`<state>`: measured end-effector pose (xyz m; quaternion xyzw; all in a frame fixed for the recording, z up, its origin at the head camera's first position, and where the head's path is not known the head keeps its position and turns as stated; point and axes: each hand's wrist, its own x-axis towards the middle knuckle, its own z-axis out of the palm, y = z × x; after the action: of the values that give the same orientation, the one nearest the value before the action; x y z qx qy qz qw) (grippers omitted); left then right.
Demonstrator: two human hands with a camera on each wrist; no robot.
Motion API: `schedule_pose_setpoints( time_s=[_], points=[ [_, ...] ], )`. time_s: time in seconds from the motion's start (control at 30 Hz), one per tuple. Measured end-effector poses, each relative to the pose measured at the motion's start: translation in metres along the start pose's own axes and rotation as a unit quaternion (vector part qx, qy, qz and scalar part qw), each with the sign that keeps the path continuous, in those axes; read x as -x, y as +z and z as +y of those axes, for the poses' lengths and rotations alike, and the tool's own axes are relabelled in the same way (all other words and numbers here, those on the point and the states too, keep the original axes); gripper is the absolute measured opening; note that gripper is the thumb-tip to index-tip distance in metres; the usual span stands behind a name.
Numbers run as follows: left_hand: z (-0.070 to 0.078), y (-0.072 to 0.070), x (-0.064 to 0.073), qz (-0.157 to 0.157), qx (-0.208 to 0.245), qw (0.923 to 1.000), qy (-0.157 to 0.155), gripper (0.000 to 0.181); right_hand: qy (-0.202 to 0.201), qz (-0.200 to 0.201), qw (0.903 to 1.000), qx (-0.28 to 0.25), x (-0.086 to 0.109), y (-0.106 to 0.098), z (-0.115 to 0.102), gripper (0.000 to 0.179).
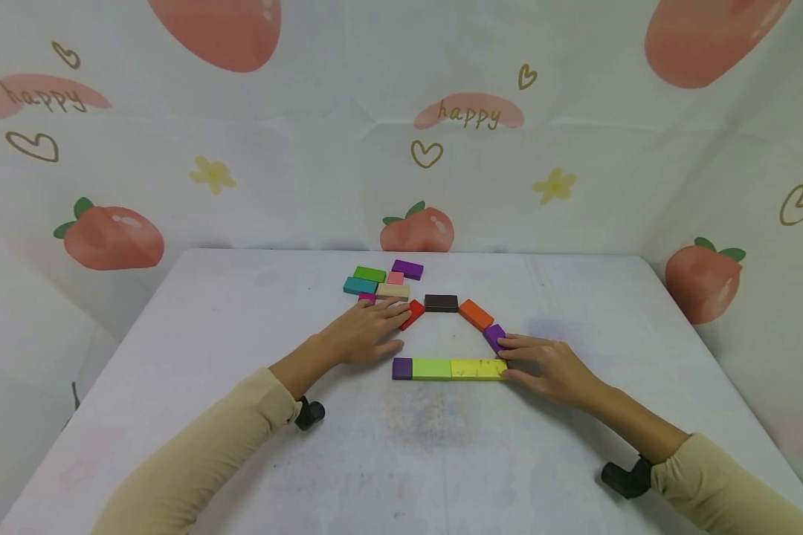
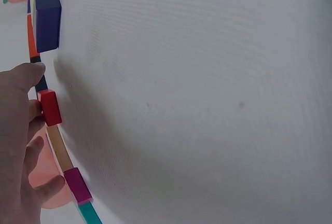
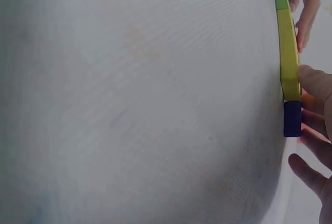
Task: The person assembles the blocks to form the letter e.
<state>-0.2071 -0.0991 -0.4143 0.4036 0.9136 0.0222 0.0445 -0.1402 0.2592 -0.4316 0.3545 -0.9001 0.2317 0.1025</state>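
My left hand [image 1: 368, 331] reaches over the table with fingers extended, fingertips at the red block [image 1: 413, 315]. Its thumb stands apart, left of the small dark purple block [image 1: 402, 368]. My right hand [image 1: 549, 364] has its fingertips on the purple block [image 1: 494, 339], and its thumb lies by the right end of the yellow block [image 1: 478, 369]. A light green block [image 1: 431, 369] joins the yellow and dark purple ones in a straight row. Above the row, the red, black [image 1: 441, 303], orange [image 1: 476, 314] and purple blocks form an arch.
Behind my left hand lies a loose cluster: a green block [image 1: 370, 274], a teal block [image 1: 360, 285], a beige block [image 1: 393, 292], a pink block [image 1: 395, 278], a magenta block [image 2: 78, 185] and another purple block [image 1: 407, 269]. A patterned cloth [image 1: 321, 171] hangs behind the white table [image 1: 241, 297].
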Motion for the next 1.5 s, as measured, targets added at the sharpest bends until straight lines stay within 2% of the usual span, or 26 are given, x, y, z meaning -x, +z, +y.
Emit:
schedule_pose_setpoints(
  time_s=[0.23, 0.33, 0.47, 0.6, 0.8, 1.0, 1.23, 1.3, 1.4, 1.5],
  points=[
    [0.001, -0.002, 0.0, -0.004, -0.005, 1.0, 0.001, 0.063, -0.001, 0.0, 1.0, 0.0, 0.001, 0.0, 0.0, 0.035],
    [0.0, -0.006, 0.0, 0.006, -0.008, 1.0, -0.003, 0.062, 0.001, 0.0, 1.0, 0.0, 0.001, 0.0, 0.001, 0.035],
    [-0.008, -0.01, 0.0, 0.02, -0.017, 0.9989, -0.038, 0.061, 0.001, 0.002, 1.0, -0.003, 0.001, 0.001, 0.002, 0.036],
    [-0.02, -0.009, -0.003, 0.015, -0.009, 0.9968, -0.078, 0.061, -0.003, 0.002, 1.0, -0.002, 0.001, 0.001, 0.002, 0.035],
    [-0.025, -0.008, -0.01, 0.012, 0.021, 0.9947, -0.1, 0.06, -0.007, 0.005, 1.0, 0.0, 0.002, 0.001, 0.002, 0.035],
    [-0.029, -0.009, -0.017, 0.039, 0.038, 0.9913, -0.12, 0.054, -0.009, 0.007, 0.9999, 0.001, 0.001, 0.001, 0.002, 0.035],
    [-0.04, -0.004, -0.025, 0.087, 0.097, 0.9829, -0.13, 0.036, -0.013, 0.01, 0.9999, 0.0, 0.0, 0.001, 0.001, 0.035],
    [-0.043, -0.003, -0.028, 0.103, 0.109, 0.9798, -0.133, 0.037, -0.013, 0.01, 0.9999, 0.0, 0.0, 0.001, 0.001, 0.035],
    [-0.046, -0.003, -0.032, 0.123, 0.129, 0.9734, -0.144, 0.054, -0.013, 0.009, 0.9999, 0.001, 0.0, 0.001, 0.001, 0.035],
    [-0.047, -0.003, -0.035, 0.133, 0.146, 0.9681, -0.154, 0.06, -0.013, 0.008, 0.9999, 0.002, 0.0, 0.001, 0.001, 0.036]
  ],
)
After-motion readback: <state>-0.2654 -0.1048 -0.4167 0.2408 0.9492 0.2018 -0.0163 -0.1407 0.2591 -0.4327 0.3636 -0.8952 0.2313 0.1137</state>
